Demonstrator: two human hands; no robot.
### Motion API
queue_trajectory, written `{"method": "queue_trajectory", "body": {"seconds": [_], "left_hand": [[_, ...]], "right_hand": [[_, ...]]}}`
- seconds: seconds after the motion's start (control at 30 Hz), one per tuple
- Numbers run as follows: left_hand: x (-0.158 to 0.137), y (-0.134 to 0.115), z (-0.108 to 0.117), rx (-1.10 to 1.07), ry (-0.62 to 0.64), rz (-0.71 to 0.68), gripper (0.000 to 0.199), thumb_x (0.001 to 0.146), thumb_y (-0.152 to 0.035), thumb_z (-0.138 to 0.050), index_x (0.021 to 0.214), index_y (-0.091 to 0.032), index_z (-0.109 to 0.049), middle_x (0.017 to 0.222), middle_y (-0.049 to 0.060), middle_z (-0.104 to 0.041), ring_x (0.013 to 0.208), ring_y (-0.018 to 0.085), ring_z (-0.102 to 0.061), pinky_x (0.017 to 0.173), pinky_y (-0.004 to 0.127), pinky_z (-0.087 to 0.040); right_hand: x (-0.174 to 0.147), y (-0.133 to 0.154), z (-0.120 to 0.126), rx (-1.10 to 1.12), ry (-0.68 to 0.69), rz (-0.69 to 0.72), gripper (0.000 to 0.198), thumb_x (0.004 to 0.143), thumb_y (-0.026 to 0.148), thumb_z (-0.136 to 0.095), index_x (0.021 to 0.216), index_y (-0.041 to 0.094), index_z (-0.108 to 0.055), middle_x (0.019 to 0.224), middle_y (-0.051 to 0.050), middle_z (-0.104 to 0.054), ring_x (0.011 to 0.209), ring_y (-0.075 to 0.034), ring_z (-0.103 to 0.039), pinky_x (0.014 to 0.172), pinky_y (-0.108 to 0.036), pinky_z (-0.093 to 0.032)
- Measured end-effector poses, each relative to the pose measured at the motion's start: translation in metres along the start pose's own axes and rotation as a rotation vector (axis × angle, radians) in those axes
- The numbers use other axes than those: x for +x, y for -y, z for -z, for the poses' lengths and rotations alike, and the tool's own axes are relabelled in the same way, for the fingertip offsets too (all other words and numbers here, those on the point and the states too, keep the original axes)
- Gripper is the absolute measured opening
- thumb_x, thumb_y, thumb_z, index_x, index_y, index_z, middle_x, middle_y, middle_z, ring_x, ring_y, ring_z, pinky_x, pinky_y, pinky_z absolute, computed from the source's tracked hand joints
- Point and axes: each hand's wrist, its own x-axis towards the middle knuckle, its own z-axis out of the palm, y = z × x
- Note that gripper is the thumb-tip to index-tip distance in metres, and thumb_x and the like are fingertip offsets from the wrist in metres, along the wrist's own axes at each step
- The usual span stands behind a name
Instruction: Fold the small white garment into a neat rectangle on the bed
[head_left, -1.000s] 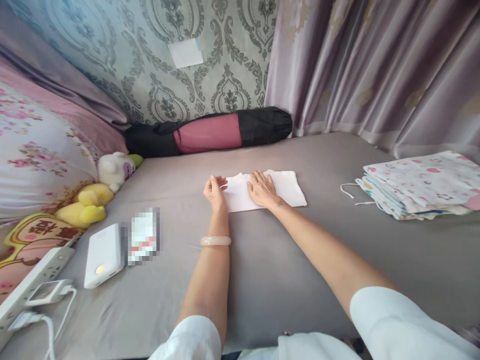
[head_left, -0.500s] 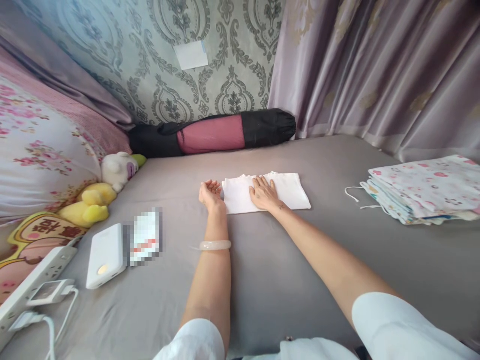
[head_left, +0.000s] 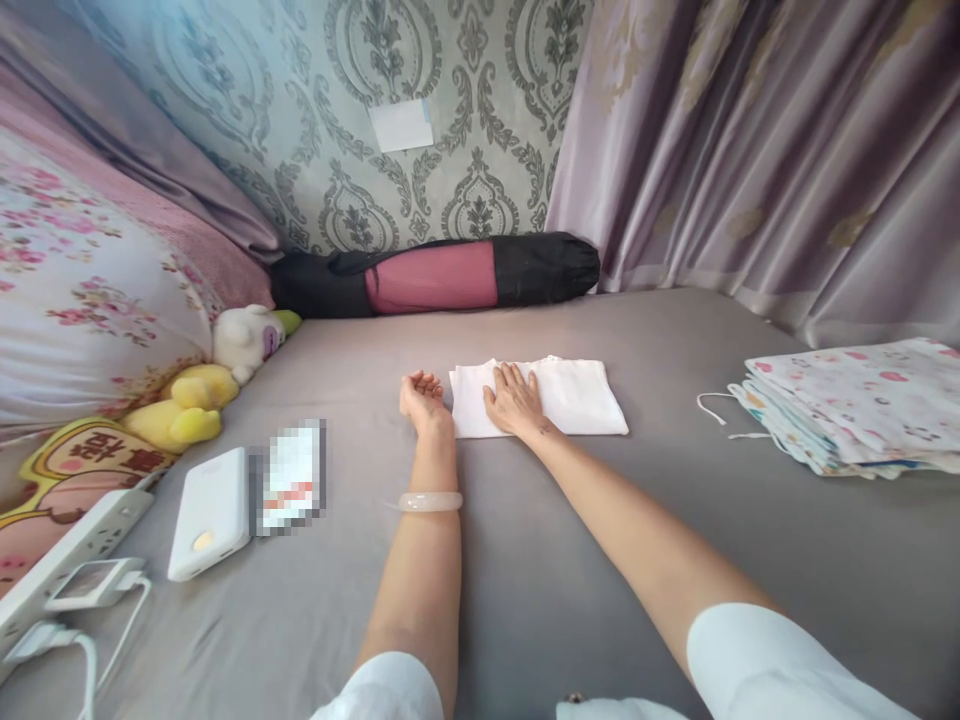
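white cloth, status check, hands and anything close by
Right hand flat on white cloth. Left hand open, palm up, at its left edge. Nothing on the cloth besides the hand.

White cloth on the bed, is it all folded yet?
Mostly: the white cloth lies in a flat rectangle. The right hand presses on it; the left hand rests palm-up beside its edge. A folded stack of floral cloths sits apart; it hasn't joined them.

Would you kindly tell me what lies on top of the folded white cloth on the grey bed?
The right hand lies flat, palm down, on the folded white cloth. The cloth beneath the palm is hidden. The left hand rests beside its left edge.
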Motion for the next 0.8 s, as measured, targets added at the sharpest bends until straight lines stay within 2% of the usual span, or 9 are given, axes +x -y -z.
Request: {"method": "queue_trajectory", "body": {"seconds": [0.23, 0.4, 0.5, 0.67, 0.8], "left_hand": [[0.002, 0.000, 0.002, -0.008, 0.032, -0.003, 0.018, 0.078, -0.038, -0.050, 0.075, -0.020, -0.051, 0.064, -0.004, -0.054, 0.052, 0.007, -0.054, 0.056, 0.021, -0.038], [0.009, 0.002, 0.007, 0.026, 0.080, -0.039, 0.023, 0.078, -0.043, -0.051, 0.073, -0.021, -0.050, 0.061, -0.004, -0.052, 0.050, 0.007, -0.053, 0.054, 0.021, -0.037], [0.008, 0.002, 0.005, 0.012, 0.072, -0.043, 0.023, 0.078, -0.043, -0.051, 0.073, -0.020, -0.051, 0.061, -0.004, -0.052, 0.050, 0.007, -0.052, 0.053, 0.020, -0.037], [0.002, -0.001, 0.000, -0.062, -0.009, -0.024, 0.018, 0.080, -0.037, -0.049, 0.075, -0.020, -0.052, 0.063, -0.003, -0.052, 0.051, 0.006, -0.051, 0.052, 0.020, -0.037], [0.006, -0.003, 0.003, -0.011, 0.031, -0.049, 0.023, 0.080, -0.043, -0.049, 0.073, -0.021, -0.050, 0.062, -0.004, -0.051, 0.050, 0.007, -0.051, 0.053, 0.021, -0.036]], "right_hand": [[0.010, 0.016, 0.004, 0.015, -0.004, 0.036, 0.055, 0.101, 0.034, -0.030, 0.146, 0.003, -0.038, 0.155, -0.018, -0.029, 0.144, -0.027, -0.019, 0.118, -0.051, -0.007], [0.013, 0.022, -0.004, 0.026, -0.019, 0.041, 0.055, 0.101, 0.035, -0.031, 0.145, 0.003, -0.039, 0.154, -0.018, -0.031, 0.143, -0.026, -0.021, 0.117, -0.049, -0.011], [0.013, 0.020, -0.007, 0.018, -0.030, 0.045, 0.054, 0.101, 0.034, -0.032, 0.145, 0.004, -0.040, 0.153, -0.018, -0.031, 0.143, -0.026, -0.022, 0.117, -0.049, -0.011], [0.015, 0.024, -0.003, 0.012, -0.001, 0.048, 0.053, 0.100, 0.033, -0.034, 0.144, 0.004, -0.040, 0.154, -0.018, -0.031, 0.143, -0.027, -0.021, 0.117, -0.051, -0.010], [0.014, 0.039, -0.004, 0.041, -0.003, 0.093, 0.053, 0.100, 0.031, -0.031, 0.146, 0.006, -0.039, 0.154, -0.017, -0.030, 0.144, -0.026, -0.020, 0.118, -0.050, -0.006]]}}
